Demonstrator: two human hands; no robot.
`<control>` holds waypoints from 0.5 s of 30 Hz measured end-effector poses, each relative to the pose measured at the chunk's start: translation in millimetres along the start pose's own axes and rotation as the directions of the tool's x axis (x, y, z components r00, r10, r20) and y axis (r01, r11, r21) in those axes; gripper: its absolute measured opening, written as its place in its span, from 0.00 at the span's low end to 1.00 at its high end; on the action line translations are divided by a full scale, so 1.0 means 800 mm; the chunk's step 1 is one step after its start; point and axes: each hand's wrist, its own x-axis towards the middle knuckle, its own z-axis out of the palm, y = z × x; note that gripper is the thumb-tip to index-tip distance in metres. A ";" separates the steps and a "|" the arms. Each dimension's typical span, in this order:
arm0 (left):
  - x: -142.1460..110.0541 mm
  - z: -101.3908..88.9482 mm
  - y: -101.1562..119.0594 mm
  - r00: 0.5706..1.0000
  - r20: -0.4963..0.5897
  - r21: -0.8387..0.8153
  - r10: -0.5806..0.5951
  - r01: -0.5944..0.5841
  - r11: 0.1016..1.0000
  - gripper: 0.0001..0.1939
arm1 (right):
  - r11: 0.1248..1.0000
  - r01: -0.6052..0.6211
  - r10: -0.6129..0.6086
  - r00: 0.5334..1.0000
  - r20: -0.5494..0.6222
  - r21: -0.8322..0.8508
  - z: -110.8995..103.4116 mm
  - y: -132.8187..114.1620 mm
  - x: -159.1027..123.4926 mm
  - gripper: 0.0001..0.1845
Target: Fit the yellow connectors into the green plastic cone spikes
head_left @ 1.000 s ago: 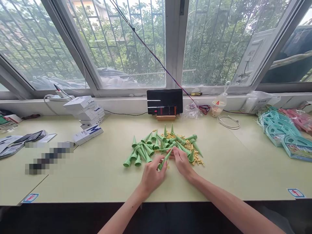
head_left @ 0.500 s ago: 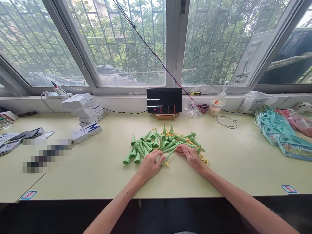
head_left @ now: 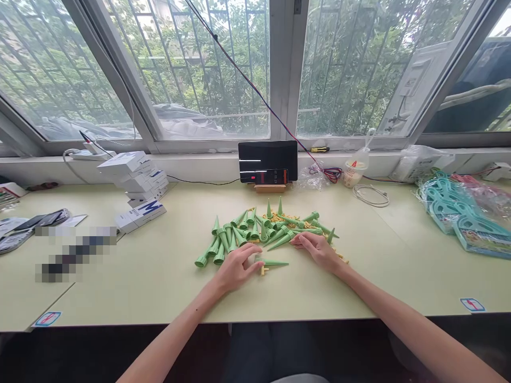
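Note:
A pile of green cone-shaped plant watering spikes point(head_left: 223, 236) lies on the table, mixed with small yellow plastic valve pieces point(head_left: 293, 219). My left hand point(head_left: 237, 266) is at the near left side of the pile, thumb and fingers curled round the wide base of one green spike point(head_left: 277, 263) whose tip points right. Just below that base is a yellow valve piece point(head_left: 263, 271). My right hand point(head_left: 317, 250) is at the pile's right side, fingers bent and thumb against them, close to another green spike point(head_left: 281, 241). Whatever its fingertips hold is hidden.
Behind the pile a black tablet point(head_left: 267, 159) leans with a phone point(head_left: 271, 176) before it. White boxes point(head_left: 139, 178) are stacked at left. A drink cup point(head_left: 354, 173), a coiled white cable point(head_left: 371, 196) and bagged turquoise plastic items point(head_left: 451, 205) are at right.
The spike at my left hand has swung from slanting to nearly level, pointing right. My left hand has shifted slightly left; spikes at the pile's left edge have moved left. My right fingers have bent more.

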 end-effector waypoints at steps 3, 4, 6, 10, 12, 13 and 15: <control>-0.004 -0.004 0.006 0.992 0.065 0.045 0.110 -0.113 0.993 0.14 | 0.997 0.024 -0.024 1.000 0.001 -0.079 0.002 -0.004 -0.002 0.19; -0.005 -0.005 0.008 0.989 0.072 0.069 0.128 -0.133 0.989 0.13 | 0.993 0.024 -0.024 1.000 0.001 -0.113 0.002 -0.006 -0.002 0.19; -0.004 -0.005 0.012 0.985 0.087 0.114 0.150 -0.159 0.981 0.12 | 0.983 0.021 -0.021 1.000 0.006 -0.184 0.003 -0.011 -0.003 0.18; 0.007 0.002 0.014 0.971 0.113 0.196 0.208 -0.228 0.954 0.11 | 0.961 0.031 -0.028 0.999 0.015 -0.274 0.006 -0.019 -0.004 0.17; 0.017 0.006 0.013 0.963 0.133 0.217 0.236 -0.261 0.941 0.11 | 0.955 0.041 -0.036 0.999 0.023 -0.294 0.007 -0.020 -0.004 0.17; 0.023 0.009 0.013 0.958 0.137 0.227 0.253 -0.279 0.933 0.11 | 0.953 0.048 -0.041 0.999 0.029 -0.301 0.007 -0.020 -0.005 0.18; 0.034 0.013 0.011 0.949 0.147 0.248 0.277 -0.307 0.919 0.13 | 0.946 0.067 -0.056 0.997 0.045 -0.316 0.008 -0.018 -0.006 0.18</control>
